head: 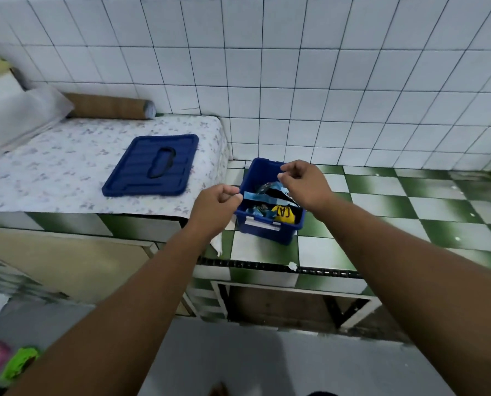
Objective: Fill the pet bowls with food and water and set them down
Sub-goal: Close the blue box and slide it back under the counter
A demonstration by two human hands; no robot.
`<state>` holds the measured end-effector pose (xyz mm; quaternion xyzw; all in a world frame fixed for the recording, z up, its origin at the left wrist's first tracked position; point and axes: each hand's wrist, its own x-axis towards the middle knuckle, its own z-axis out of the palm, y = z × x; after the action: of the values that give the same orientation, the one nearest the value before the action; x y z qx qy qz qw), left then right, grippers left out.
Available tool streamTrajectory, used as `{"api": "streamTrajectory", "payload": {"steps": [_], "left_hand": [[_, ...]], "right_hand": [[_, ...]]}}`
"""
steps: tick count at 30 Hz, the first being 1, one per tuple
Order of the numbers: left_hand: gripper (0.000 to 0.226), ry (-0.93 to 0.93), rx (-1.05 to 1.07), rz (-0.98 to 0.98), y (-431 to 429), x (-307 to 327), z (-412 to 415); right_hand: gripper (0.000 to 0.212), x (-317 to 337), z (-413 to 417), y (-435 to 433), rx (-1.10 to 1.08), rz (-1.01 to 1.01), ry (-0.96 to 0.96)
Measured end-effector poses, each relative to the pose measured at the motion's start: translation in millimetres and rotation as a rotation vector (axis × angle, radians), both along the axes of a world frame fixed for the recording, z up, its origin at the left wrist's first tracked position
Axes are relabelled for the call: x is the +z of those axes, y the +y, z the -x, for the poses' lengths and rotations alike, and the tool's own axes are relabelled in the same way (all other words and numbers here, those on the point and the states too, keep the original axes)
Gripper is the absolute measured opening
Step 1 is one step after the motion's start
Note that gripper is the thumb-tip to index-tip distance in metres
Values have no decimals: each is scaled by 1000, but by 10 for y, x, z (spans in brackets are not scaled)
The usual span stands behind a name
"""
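Both hands hover over an open blue storage box (270,221), each pinched narrow on the top of the cat food bag (272,200) inside it: the left hand (214,208) grips the bag's light-blue edge at the near-left corner of the box, and the right hand (302,181) holds the opposite side of the bag mouth, thumb against fingers. Held apart like this, the hands seem set to spread the bag open or lift it clear of the box, which would be the way to reach the food. A yellow patch with "CAT" lettering shows on the bag near the box's front wall. The box stands on the green-and-white checked worktop (410,224), close to the tiled wall. Its blue lid (150,167) lies flat to the left on a patterned cloth (52,167), well clear so the box opening is free. No pet bowls are in view, so filling looks not yet begun.
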<state>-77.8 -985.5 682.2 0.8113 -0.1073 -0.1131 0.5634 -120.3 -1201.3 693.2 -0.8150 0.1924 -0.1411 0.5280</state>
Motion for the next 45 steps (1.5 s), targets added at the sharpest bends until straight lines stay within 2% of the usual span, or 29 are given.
{"api": "streamTrajectory", "payload": {"steps": [9, 15, 22, 31, 36, 40, 45], "left_hand": [[4, 52, 53, 38, 12, 58, -261], [12, 38, 80, 12, -20, 125, -403], [10, 29, 110, 9, -71, 143, -519], [13, -3, 305, 30, 484, 301, -833], [15, -26, 473, -63, 1182, 297, -1093], [29, -91, 621, -277, 1626, 243, -1231], [49, -106, 628, -450, 1872, 130, -1361]], "right_hand": [[21, 18, -381, 173, 57, 23, 0], [16, -53, -475, 63, 57, -12, 18], [15, -59, -572, -16, 83, -25, 42], [24, -9, -1146, 346, 172, 7, 49], [37, 33, -1672, 666, 251, 31, 80], [42, 1, -2085, 856, 276, 83, 128], [51, 33, -2545, 1053, 263, 218, 130]]}}
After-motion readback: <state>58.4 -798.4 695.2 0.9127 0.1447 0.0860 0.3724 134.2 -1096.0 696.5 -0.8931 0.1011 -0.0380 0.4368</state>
